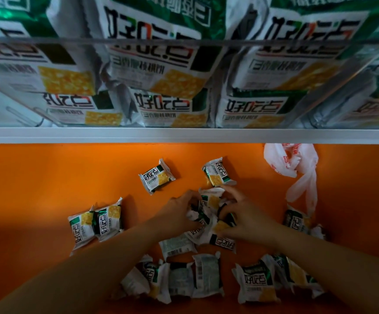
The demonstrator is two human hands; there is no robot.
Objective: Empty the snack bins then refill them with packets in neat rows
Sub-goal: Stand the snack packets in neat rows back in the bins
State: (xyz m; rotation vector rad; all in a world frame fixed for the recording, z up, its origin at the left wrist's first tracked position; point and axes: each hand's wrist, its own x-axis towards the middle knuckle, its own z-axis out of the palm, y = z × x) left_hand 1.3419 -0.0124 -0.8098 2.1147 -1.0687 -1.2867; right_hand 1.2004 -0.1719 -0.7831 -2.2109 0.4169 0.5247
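Loose packets [184, 279] strewn on orange counter [36, 189]. Left hand [179, 211], right hand [243, 216] both clamped on central heap [211, 200], one each side. Clear bins [229, 43] straight ahead, beyond shelf edge [184, 134].

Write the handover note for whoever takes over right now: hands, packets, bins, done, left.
Left hand and right hand both grip one bunch of packets on the orange surface.
Loose packets lie scattered around them, some face down; white plastic bag far right.
Clear bins above hold packets in rows.
Done: packets out on the surface, bins seemingly part refilled.
Left: gather the rest and row them into the bins.
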